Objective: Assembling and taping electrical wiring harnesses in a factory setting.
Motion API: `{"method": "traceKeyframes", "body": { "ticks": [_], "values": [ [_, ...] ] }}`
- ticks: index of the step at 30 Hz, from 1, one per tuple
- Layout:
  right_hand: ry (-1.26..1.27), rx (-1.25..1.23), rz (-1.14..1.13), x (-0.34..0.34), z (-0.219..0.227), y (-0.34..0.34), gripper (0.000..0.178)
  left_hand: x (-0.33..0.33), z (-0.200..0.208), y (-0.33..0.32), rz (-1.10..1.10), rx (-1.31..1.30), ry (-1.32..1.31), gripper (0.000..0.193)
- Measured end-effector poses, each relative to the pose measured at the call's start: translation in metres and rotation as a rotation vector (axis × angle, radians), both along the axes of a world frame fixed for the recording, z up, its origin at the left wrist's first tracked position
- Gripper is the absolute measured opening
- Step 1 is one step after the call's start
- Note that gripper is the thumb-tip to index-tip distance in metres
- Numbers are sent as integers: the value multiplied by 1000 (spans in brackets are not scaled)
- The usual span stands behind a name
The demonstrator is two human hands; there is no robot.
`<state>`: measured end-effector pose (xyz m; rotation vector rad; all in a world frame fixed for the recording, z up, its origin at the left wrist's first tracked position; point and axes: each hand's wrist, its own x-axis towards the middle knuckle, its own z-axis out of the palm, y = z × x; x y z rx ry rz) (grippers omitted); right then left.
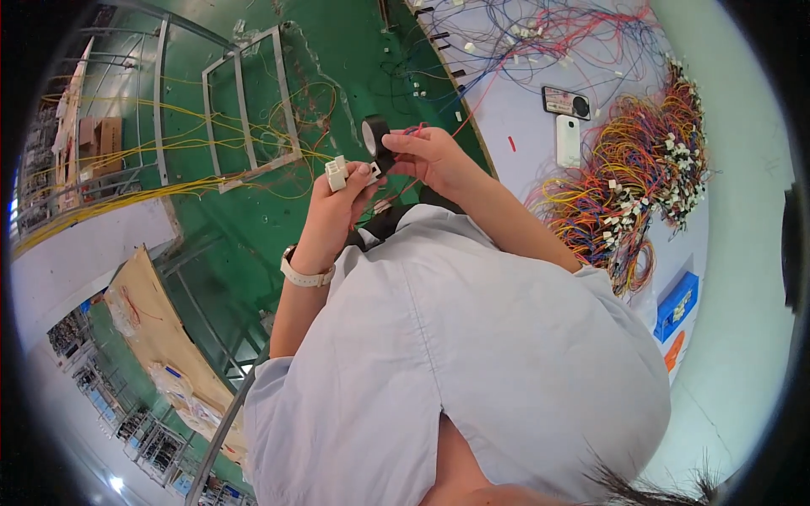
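Observation:
My left hand (329, 215) is closed on a white plastic connector (336, 173), pinched between the thumb and fingers. A second small white piece (375, 172) shows by the left fingertips. My right hand (434, 160) grips a roll of black tape (382, 126), thumb against its edge. A strip of the tape hangs from the roll toward the left fingertips, where it meets the small white piece. Red and blue wires run by the right fingers. The two hands are close together above the green floor, and the fingers hide part of the connector and its wires.
To the right, a white table (523, 110) bears a large bundle of coloured wires (582, 202) with white connectors, a dark phone (564, 102), a white rectangular device (568, 141) and a blue bin (677, 305). Yellow wires (110, 190) stretch across a metal frame (245, 105) at left.

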<state>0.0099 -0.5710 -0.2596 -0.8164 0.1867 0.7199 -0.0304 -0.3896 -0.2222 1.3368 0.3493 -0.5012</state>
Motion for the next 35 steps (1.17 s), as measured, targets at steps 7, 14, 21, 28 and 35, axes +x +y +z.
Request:
{"method": "traceKeyframes", "body": {
  "ticks": [7, 14, 21, 28, 35],
  "values": [
    [-38, 354, -1, 5, 12, -3, 21, 2, -1, 11, -4, 18, 50, 24],
    [-275, -133, 338, -1, 20, -19, 41, 4, 6, 15, 46, -22, 33, 20],
    [-623, -420, 337, -3, 24, -23, 44, 21, 28, 2, -505, 417, -406, 22],
    [-885, -574, 164, -7, 32, -29, 58, 11, 32, -18, -150, 100, 11, 30],
    [-543, -249, 141, 15, 4, -23, 58, 0, 27, -16, -227, -30, 90, 34]
  ]
}}
